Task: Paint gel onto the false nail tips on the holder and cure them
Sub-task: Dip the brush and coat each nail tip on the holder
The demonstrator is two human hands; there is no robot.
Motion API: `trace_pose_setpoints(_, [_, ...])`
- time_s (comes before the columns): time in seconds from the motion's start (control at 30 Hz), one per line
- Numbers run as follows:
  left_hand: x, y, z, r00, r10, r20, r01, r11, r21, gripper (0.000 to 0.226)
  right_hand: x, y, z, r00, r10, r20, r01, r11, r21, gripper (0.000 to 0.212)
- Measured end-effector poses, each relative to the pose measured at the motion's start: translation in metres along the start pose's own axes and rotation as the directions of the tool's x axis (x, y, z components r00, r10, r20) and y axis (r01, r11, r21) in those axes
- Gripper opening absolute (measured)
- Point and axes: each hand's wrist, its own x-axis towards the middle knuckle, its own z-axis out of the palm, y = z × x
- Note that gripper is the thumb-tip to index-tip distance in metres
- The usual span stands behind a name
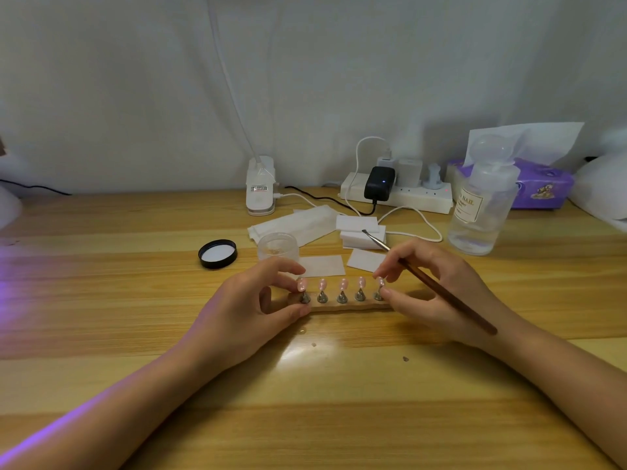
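Note:
A wooden nail holder (342, 306) lies on the table with several pink false nail tips (342, 285) standing on small metal cones. My left hand (251, 310) pinches the holder's left end between thumb and fingers. My right hand (437, 286) pinches the holder's right end, by the rightmost tip. That hand also carries a brown-handled nail brush (437, 286) across its fingers, metal end pointing up and left. An open clear gel jar (278, 246) stands just behind the left hand.
The jar's black lid (217, 254) lies left of it. White wipes (322, 265) and pads (363, 232) lie behind the holder. A clear liquid bottle (481, 205), power strip (397, 195), purple tissue box (543, 188) and white clip lamp (260, 188) stand at the back. Purple light falls at left.

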Motion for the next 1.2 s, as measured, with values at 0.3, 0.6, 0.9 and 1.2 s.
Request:
trace_pose_setpoints(0.3, [0.000, -0.001, 0.001, 1.000, 0.006, -0.007, -0.005, 1.000, 0.018, 0.041, 0.001, 0.004, 0.003, 0.998, 0.056, -0.002, -0.055, 0.986, 0.159, 0.022])
trace_pose_setpoints(0.6, [0.000, -0.003, 0.002, 0.999, 0.032, -0.026, -0.031, 0.999, 0.017, 0.042, 0.003, 0.005, 0.002, 0.967, 0.192, -0.166, -0.129, 0.934, 0.333, 0.023])
trace_pose_setpoints(0.9, [-0.003, 0.011, 0.000, 0.946, 0.249, -0.209, -0.238, 0.968, 0.076, 0.028, 0.000, -0.014, 0.012, 0.967, 0.058, -0.249, 0.001, 0.973, 0.230, 0.020])
trace_pose_setpoints(1.2, [-0.005, 0.015, 0.002, 0.875, 0.460, -0.149, -0.456, 0.888, 0.058, 0.022, -0.008, -0.037, 0.036, 0.975, -0.144, -0.170, 0.175, 0.968, 0.180, 0.019])
